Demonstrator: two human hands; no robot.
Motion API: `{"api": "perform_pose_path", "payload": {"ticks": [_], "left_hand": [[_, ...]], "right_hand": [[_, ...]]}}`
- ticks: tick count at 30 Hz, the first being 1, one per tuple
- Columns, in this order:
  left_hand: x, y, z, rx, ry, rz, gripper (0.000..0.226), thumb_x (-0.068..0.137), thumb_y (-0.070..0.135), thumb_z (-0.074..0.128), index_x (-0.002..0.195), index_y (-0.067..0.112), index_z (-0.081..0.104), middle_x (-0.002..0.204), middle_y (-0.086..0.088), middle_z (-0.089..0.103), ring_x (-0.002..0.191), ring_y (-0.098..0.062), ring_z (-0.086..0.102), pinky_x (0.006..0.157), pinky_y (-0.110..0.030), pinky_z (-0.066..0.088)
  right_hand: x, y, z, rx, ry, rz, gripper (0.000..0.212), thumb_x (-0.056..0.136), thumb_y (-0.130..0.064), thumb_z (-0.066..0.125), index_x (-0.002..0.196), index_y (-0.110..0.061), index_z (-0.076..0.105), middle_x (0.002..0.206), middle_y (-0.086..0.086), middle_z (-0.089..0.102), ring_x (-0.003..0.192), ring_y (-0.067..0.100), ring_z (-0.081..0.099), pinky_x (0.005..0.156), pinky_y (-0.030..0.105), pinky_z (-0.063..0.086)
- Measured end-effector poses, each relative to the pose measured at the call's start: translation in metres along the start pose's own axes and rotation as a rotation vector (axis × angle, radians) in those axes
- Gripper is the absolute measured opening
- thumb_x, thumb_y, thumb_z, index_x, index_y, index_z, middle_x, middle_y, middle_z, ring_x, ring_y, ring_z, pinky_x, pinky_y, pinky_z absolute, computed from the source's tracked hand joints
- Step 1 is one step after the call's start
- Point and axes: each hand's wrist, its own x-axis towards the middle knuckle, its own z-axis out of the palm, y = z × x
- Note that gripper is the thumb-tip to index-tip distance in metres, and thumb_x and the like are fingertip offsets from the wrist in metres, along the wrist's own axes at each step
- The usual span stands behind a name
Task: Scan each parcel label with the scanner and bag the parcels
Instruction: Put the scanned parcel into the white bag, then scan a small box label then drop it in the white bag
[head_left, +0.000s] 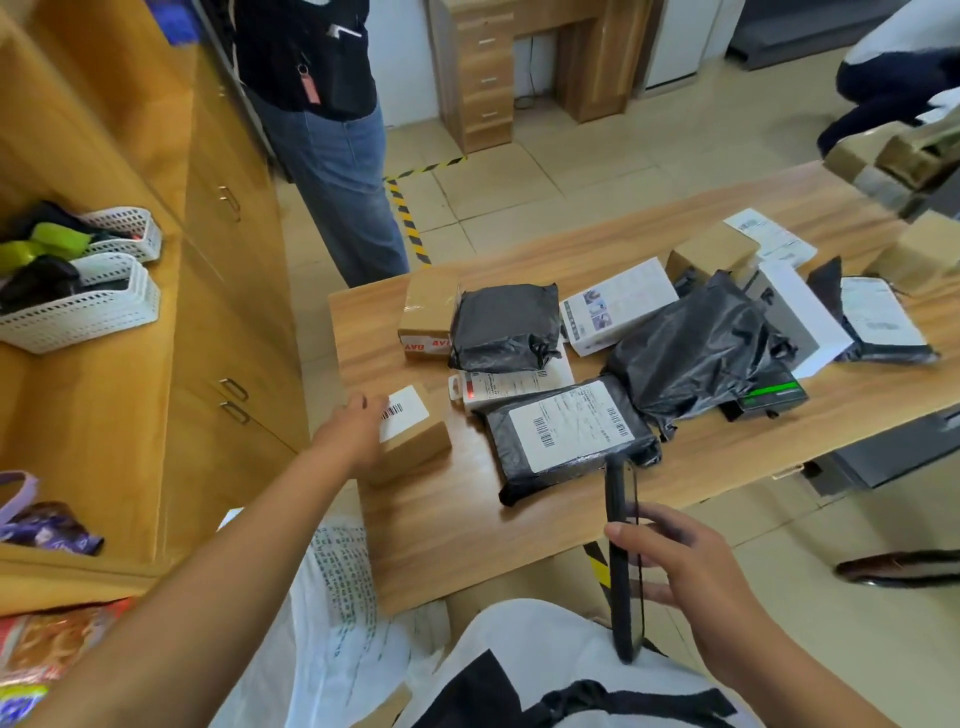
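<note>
Fingers (358, 402) of the left hand (353, 434) lie over the left end of a small labelled box (410, 436) at the table (441, 530) corner; blur hides whether they grip it. The white bag (337, 597) below hides its contents. Many parcels, including a black labelled parcel (566, 431), crowd the table, so most of the work looks undone. The right hand (691, 571) pinches the scanner (623, 561) upright between thumb and fingers.

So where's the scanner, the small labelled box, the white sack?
scanner (619, 587), head view, its black edge.
small labelled box (408, 418), head view, its white label.
white sack (343, 587), head view, its printed face.
</note>
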Motion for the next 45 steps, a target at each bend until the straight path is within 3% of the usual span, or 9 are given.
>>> {"api": "perform_pose_path", "payload": {"ticks": [5,18,23,27,29,32,37,40,45], "left_hand": [[-0.047,0.027,0.020,-0.065,-0.023,-0.042,0.081,0.081,0.017,0.072,0.149,0.023,0.029,0.142,-0.010,0.032,0.122,-0.032,0.040,0.097,-0.042,0.045],[-0.127,0.113,0.067,-0.224,0.016,-0.236,0.090,0.077,0.025,0.077,0.152,0.026,0.027,0.142,-0.006,0.031,0.129,-0.028,0.034,0.097,-0.044,0.048],[-0.140,0.132,0.078,-0.399,0.079,-0.364,0.096,0.073,0.026,0.084,0.151,0.024,0.027,0.144,-0.006,0.028,0.128,-0.029,0.033,0.102,-0.047,0.043],[-0.153,0.151,0.095,-0.653,0.213,-0.517,0.095,0.067,0.026,0.088,0.146,0.021,0.034,0.140,-0.007,0.031,0.124,-0.022,0.035,0.101,-0.037,0.043],[-0.159,0.160,0.103,-0.754,0.276,-0.569,0.094,0.065,0.025,0.090,0.144,0.021,0.038,0.140,-0.005,0.033,0.120,-0.017,0.034,0.098,-0.030,0.038],[-0.165,0.170,0.112,-0.914,0.306,-0.603,0.100,0.063,0.022,0.092,0.145,0.022,0.035,0.142,-0.004,0.038,0.128,-0.021,0.039,0.107,-0.043,0.041],[-0.171,0.179,0.128,-1.072,0.374,-0.563,0.098,0.064,0.020,0.092,0.140,0.032,0.031,0.138,0.003,0.041,0.123,-0.015,0.043,0.096,-0.032,0.043],[-0.172,0.179,0.132,-1.076,0.398,-0.566,0.097,0.064,0.025,0.092,0.142,0.031,0.034,0.137,0.003,0.041,0.123,-0.015,0.043,0.097,-0.033,0.044],[-0.174,0.188,0.136,-1.051,0.438,-0.552,0.087,0.067,0.032,0.091,0.131,0.041,0.032,0.128,0.012,0.036,0.117,-0.008,0.039,0.077,-0.012,0.036]], "right_hand": [[0.014,-0.017,-0.018,-0.033,-0.113,-0.004,0.048,0.047,-0.036,0.095,0.093,-0.030,0.083,0.096,0.019,0.065,0.084,0.026,0.076,0.063,0.034,0.062],[0.055,-0.019,-0.057,-0.113,-0.351,0.106,0.019,0.078,-0.017,0.084,0.096,-0.021,0.082,0.093,0.013,0.065,0.065,0.008,0.072,0.058,0.026,0.059],[0.070,-0.022,-0.071,-0.207,-0.406,0.131,0.025,0.082,-0.021,0.082,0.106,-0.019,0.078,0.102,0.020,0.073,0.090,0.028,0.075,0.078,0.046,0.063],[0.075,-0.030,-0.078,-0.243,-0.482,0.109,0.026,0.082,-0.022,0.081,0.108,-0.022,0.076,0.097,0.010,0.075,0.075,0.013,0.075,0.059,0.027,0.059],[0.079,-0.033,-0.082,-0.302,-0.512,0.097,0.028,0.081,-0.025,0.082,0.109,-0.025,0.076,0.102,0.011,0.074,0.082,0.017,0.074,0.066,0.034,0.062],[0.085,-0.038,-0.086,-0.421,-0.548,0.068,0.030,0.079,-0.032,0.084,0.108,-0.029,0.076,0.108,0.013,0.069,0.098,0.028,0.068,0.085,0.053,0.061],[0.093,-0.059,-0.087,-0.776,-0.700,-0.116,0.068,0.051,-0.065,0.081,0.112,-0.039,0.070,0.103,-0.004,0.069,0.084,0.016,0.070,0.070,0.036,0.061],[0.099,-0.073,-0.081,-1.135,-0.782,-0.328,0.076,0.050,-0.072,0.074,0.115,-0.035,0.068,0.097,-0.013,0.069,0.065,0.008,0.068,0.059,0.028,0.057],[0.096,-0.081,-0.069,-1.631,-0.791,-0.752,0.083,0.051,-0.084,0.059,0.114,-0.030,0.066,0.095,-0.012,0.057,0.082,0.011,0.057,0.059,0.028,0.045]]}}
